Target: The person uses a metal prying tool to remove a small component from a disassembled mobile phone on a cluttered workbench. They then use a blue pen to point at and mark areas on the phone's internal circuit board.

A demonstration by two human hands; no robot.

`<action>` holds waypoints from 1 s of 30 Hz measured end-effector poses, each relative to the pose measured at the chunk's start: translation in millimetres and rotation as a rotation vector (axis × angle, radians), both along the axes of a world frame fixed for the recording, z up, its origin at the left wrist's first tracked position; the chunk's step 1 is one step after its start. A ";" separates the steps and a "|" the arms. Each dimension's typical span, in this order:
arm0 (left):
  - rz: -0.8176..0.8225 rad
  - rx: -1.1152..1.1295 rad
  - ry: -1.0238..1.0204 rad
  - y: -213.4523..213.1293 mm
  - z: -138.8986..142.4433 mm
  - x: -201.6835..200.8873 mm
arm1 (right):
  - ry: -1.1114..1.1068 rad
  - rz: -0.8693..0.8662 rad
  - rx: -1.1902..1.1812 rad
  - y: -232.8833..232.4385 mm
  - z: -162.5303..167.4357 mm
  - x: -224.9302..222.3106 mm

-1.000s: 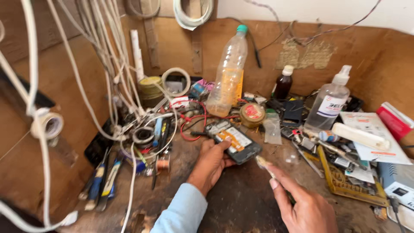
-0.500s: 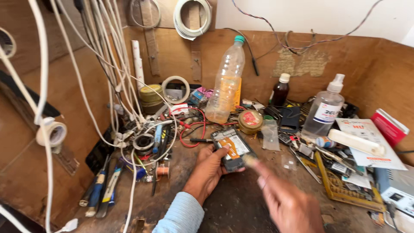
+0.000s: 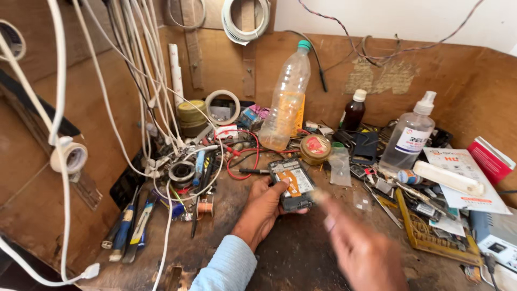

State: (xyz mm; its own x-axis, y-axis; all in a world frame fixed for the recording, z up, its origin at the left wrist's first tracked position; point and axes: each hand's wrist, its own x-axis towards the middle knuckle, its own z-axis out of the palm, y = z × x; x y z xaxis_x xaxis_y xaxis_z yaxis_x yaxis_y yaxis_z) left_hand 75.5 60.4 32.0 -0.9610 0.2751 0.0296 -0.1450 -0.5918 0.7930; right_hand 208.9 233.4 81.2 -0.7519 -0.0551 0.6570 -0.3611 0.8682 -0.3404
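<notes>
The left hand (image 3: 262, 207) gripped an opened phone (image 3: 291, 184) on the desk (image 3: 291, 253), just in front of the bottle (image 3: 286, 102), thumb across its board. The right hand (image 3: 358, 250) was blurred beside the phone; I couldn't tell how its fingers stood.

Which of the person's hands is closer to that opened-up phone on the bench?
The left. The left hand grips the opened phone from its left side, thumb on its face. The right hand is blurred, below and right of the phone; whether its fingertips touch the phone is unclear.
</notes>
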 end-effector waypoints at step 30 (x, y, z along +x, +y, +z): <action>0.058 0.007 -0.006 -7.2 -5.5 -5.4 | 0.103 -0.136 -0.153 -18.7 -18.7 -5.7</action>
